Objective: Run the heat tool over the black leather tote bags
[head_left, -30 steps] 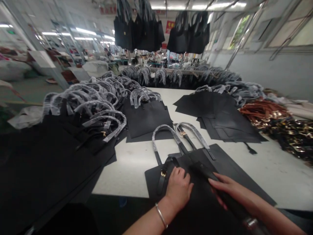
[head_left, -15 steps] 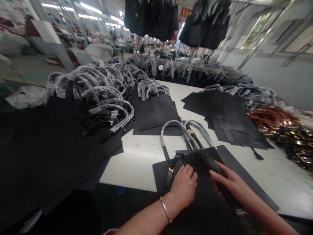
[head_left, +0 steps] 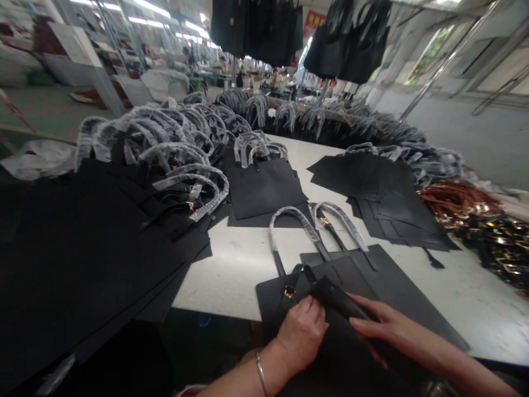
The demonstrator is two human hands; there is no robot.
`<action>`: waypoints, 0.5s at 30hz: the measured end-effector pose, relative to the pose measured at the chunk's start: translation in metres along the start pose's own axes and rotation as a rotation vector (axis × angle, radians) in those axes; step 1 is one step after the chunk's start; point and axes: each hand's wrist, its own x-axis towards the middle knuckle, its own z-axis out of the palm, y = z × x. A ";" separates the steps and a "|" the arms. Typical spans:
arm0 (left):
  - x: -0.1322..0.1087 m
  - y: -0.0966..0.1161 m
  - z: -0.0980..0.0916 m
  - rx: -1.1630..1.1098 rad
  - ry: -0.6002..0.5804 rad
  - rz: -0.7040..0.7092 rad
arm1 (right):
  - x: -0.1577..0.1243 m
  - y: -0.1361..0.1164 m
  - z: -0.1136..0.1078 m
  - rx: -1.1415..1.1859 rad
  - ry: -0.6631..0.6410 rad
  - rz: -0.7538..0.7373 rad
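Observation:
A black bag panel [head_left: 273, 298] lies at the table's front edge, its handle [head_left: 289, 212] wrapped in clear plastic. A short black strap with a gold buckle [head_left: 289, 290] rests near its top edge. My left hand [head_left: 303, 331] is closed on the panel beside the strap, fingertips curled down; what they pinch is hidden. My right hand [head_left: 384, 325] grips a long black tool-like object [head_left: 341, 299], its blunt end close to my left fingers. Its exact kind is unclear. Under these, another black panel [head_left: 407, 292] with a wrapped handle [head_left: 343, 220] extends to the right.
On the left is a big heap of black bag panels [head_left: 103, 231] with wrapped handles. More panels lie on the white table [head_left: 223, 275] at the centre [head_left: 264, 190] and right [head_left: 384, 187]. Brown straps [head_left: 458, 201] and gold-buckled black straps [head_left: 504, 248] pile at right. Black bags [head_left: 256, 33] hang overhead.
The long black object has swung left and down over the panel with my right hand, uncovering the panel behind. My left hand has shifted slightly down and left, its fingers more curled.

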 end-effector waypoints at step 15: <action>0.003 0.000 0.008 0.025 0.003 0.122 | 0.016 -0.015 -0.005 0.061 -0.023 -0.046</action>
